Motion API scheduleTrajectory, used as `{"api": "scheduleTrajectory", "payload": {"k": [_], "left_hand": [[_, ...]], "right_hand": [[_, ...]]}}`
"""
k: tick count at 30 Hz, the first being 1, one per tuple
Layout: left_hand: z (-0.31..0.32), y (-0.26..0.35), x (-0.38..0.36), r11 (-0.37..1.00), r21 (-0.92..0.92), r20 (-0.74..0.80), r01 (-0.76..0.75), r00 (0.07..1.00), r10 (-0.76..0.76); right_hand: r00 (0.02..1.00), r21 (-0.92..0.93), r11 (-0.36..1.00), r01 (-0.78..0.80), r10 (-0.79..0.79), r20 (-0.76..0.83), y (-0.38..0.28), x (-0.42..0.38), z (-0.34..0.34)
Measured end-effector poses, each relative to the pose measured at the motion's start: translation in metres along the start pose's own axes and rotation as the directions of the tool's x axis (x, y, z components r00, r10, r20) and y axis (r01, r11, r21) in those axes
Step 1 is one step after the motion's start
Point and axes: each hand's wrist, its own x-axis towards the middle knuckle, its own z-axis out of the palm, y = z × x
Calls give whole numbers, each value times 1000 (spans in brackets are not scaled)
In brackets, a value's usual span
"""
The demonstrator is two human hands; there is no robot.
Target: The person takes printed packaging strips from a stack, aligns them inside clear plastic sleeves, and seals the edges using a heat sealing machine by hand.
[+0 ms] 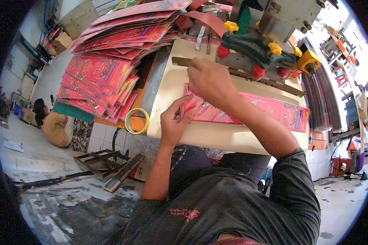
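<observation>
A long red printed sheet (270, 111) lies on the cream work surface (167, 96), in front of a metal bar (274, 85). My left hand (176, 118) grips the sheet's left end between thumb and fingers. Above that end is my right hand (210, 79), its fingers curled together near the bar; what they hold, if anything, is hidden. The right forearm crosses over the middle of the sheet.
Stacked red printed sheets (98, 71) lean at the left, beside a yellow tape roll (137, 121). A machine with yellow knobs (275, 49) stands behind the bar. Someone in tan clothing (58, 128) is at the far left. A metal frame (110, 163) lies on the floor.
</observation>
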Motion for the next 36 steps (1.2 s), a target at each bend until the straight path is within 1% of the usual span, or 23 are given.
{"api": "scheduleTrajectory", "payload": {"k": [1,3,4,5,6,7,8,10,11,12,14,15,17,18,20,22,23,25,26,30,32,34,36], "left_hand": [[0,1,-1,999,-17,7,50,999,-50],[-3,5,-3,995,-21,13,94,995,-94],[-3,6,-3,990,-25,19,139,990,-139],[-3,4,-2,990,-26,22,137,990,-137],[1,1,0,998,-53,-40,31,999,-33],[4,-1,1,994,-74,-104,-78,992,70],[6,-1,1,994,-81,-96,-77,993,69],[6,4,1,944,-328,-147,37,985,-89],[3,-3,2,939,-340,-140,42,986,-94],[1,-6,3,937,-345,-125,49,987,-98],[1,-13,2,940,-338,-178,40,978,-105],[-1,-17,2,949,-311,-147,51,984,-101],[-2,-19,-1,985,-171,-62,27,997,-38],[1,-13,-4,995,-94,-53,43,997,-48],[0,-11,-3,990,-123,-57,73,995,-80],[1,-7,-2,980,-183,-105,80,989,-100],[2,-7,-2,978,-189,-128,86,985,-111],[1,-15,-2,974,-219,-159,58,983,-94],[0,-14,-2,978,-203,-178,42,981,-79],[-2,-21,-2,982,-185,-276,36,957,-87],[-8,-26,-1,985,-171,-265,23,962,-69],[-8,-24,-2,979,-201,-276,41,956,-97],[-6,-26,-4,970,-239,-286,53,950,-122]], "right_hand": [[1000,-1,1000,0,0,0,4,-1,4],[967,-41,968,-247,244,-69,16,0,8],[967,-42,968,-247,244,-70,21,-1,5],[937,146,943,-300,320,-139,27,-3,-2],[896,329,885,-329,403,-188,33,-6,-8],[881,594,740,-315,461,-107,38,-9,-12],[878,588,742,-322,467,-109,40,-15,-17],[884,897,341,-281,456,103,29,-28,-44],[903,920,274,-281,400,157,21,-36,-61],[897,917,276,-288,414,157,17,-48,-69],[959,886,387,-255,221,180,14,-73,-84],[953,880,392,-270,239,186,13,-85,-96],[919,615,701,-361,158,360,16,-106,-117],[914,608,699,-376,172,368,20,-120,-122],[888,345,861,-373,224,402,29,-147,-133],[841,159,883,-441,345,416,41,-174,-154],[881,42,926,-375,341,328,51,-188,-162],[833,30,854,-519,498,241,63,-208,-189],[765,-66,792,-607,605,221,68,-221,-203],[578,-460,535,-709,814,55,94,-276,-240],[531,-636,350,-688,840,-113,104,-304,-255],[420,-608,180,-773,863,-279,113,-322,-269],[445,-611,154,-776,821,-359,122,-338,-272]]}}
